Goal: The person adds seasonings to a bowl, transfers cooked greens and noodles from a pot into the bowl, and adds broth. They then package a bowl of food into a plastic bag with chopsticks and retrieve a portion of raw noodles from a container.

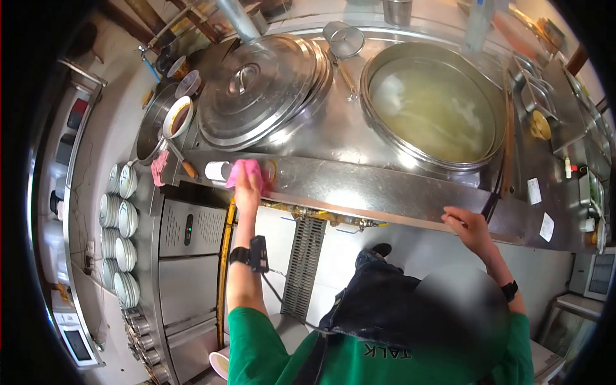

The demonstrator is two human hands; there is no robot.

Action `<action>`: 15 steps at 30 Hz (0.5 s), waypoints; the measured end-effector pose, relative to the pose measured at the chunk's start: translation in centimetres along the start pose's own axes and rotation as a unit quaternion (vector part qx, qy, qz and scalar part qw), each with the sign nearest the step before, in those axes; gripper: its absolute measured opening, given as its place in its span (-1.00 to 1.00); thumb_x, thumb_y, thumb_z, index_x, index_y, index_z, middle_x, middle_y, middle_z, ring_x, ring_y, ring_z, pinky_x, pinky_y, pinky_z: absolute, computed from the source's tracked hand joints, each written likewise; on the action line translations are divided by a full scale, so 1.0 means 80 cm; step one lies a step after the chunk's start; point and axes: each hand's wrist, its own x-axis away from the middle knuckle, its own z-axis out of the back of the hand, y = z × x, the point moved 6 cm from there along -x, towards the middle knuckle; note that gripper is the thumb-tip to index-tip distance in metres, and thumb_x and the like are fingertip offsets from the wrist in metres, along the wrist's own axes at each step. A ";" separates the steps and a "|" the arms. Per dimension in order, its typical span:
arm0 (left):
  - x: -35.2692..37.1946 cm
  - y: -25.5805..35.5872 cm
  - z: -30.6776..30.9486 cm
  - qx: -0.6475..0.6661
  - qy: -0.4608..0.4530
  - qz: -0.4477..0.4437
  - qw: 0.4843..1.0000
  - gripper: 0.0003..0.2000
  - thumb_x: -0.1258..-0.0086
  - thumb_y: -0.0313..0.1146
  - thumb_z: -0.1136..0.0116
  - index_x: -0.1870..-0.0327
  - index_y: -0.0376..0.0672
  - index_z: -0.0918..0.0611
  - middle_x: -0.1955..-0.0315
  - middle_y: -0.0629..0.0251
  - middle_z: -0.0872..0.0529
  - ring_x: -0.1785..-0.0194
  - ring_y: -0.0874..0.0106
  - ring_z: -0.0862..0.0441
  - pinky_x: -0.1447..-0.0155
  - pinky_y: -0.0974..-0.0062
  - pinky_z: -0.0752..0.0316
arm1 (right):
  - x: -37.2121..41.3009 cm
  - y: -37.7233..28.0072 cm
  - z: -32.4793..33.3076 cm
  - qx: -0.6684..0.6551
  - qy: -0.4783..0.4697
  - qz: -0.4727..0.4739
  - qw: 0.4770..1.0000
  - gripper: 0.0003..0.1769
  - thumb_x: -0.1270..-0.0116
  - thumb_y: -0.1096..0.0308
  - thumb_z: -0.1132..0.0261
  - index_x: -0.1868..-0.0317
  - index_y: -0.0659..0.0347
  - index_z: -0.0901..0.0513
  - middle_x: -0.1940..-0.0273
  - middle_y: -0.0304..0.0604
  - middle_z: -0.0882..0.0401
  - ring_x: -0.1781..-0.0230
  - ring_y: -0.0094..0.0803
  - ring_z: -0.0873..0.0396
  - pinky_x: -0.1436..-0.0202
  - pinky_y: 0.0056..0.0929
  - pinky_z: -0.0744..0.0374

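Observation:
My left hand (247, 191) is closed around a pink cloth (242, 172), pressed on the steel ledge (321, 185) at the front of the stove. Just left of the cloth a white cup (215, 171) lies on its side. My right hand (470, 229) is over the ledge's front edge, below the large open pot (436, 109) of cloudy yellowish liquid. Its fingers are curled, and what they hold, if anything, cannot be made out. Behind the cloth stands a big pot covered by a steel lid (250, 90).
Between the pots lies a strainer with a handle (346, 74). At left are a white bowl of dark sauce (178, 117), a wooden-handled pan (151, 122) and stacked white plates (126, 253). Paper slips (546, 226) lie on the right counter. A floor drain grate (299, 266) runs below.

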 end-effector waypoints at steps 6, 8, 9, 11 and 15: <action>0.019 0.059 -0.061 -0.121 -0.058 -0.118 0.984 -0.57 -0.34 -0.23 0.13 -0.22 -0.11 -0.29 -0.04 -0.20 -0.39 -0.10 -0.05 -0.35 -0.15 0.20 -0.25 | -0.016 0.041 -0.033 -0.093 0.020 0.002 0.995 -0.75 -0.19 0.38 -0.20 0.12 0.29 -0.56 0.31 -0.07 -0.60 0.33 -0.47 -0.57 0.27 -0.54 -0.52; 0.052 0.119 -0.062 -0.131 -0.128 -0.100 0.978 -0.60 -0.35 -0.25 0.13 -0.20 -0.12 -0.34 -0.04 -0.13 -0.42 -0.13 -0.01 -0.34 -0.18 0.22 -0.23 | -0.023 0.040 -0.032 -0.024 0.006 0.006 1.000 -0.74 -0.19 0.35 -0.20 0.12 0.24 -0.56 0.30 -0.07 -0.60 0.36 -0.44 -0.58 0.29 -0.53 -0.51; 0.067 0.142 -0.063 -0.088 -0.135 -0.162 0.974 -0.61 -0.34 -0.25 0.12 -0.18 -0.14 -0.36 -0.05 -0.06 -0.43 -0.16 0.02 -0.33 -0.22 0.25 -0.20 | -0.023 0.035 -0.026 -0.016 0.021 0.031 0.999 -0.74 -0.19 0.34 -0.19 0.12 0.22 -0.56 0.32 -0.07 -0.60 0.38 -0.40 -0.58 0.30 -0.52 -0.51; 0.093 0.186 -0.071 -0.033 -0.200 -0.190 0.961 -0.57 -0.29 -0.24 0.03 -0.19 -0.13 -0.36 -0.09 -0.02 -0.40 -0.20 0.04 -0.27 -0.29 0.22 -0.07 | -0.010 0.033 0.001 -0.001 0.074 0.036 0.997 -0.74 -0.19 0.33 -0.19 0.12 0.21 -0.56 0.34 -0.07 -0.59 0.40 -0.37 -0.58 0.32 -0.51 -0.50; 0.090 0.253 -0.094 -0.282 -0.294 -0.197 0.892 -0.46 -0.06 0.09 -0.11 -0.15 0.30 -0.40 -0.13 -0.14 -0.29 -0.20 0.00 -0.23 -0.20 0.07 -0.09 | 0.036 0.053 0.065 0.031 0.161 -0.006 0.986 -0.75 -0.18 0.34 -0.17 0.12 0.20 -0.57 0.39 -0.03 -0.58 0.43 -0.23 -0.57 0.36 -0.43 -0.51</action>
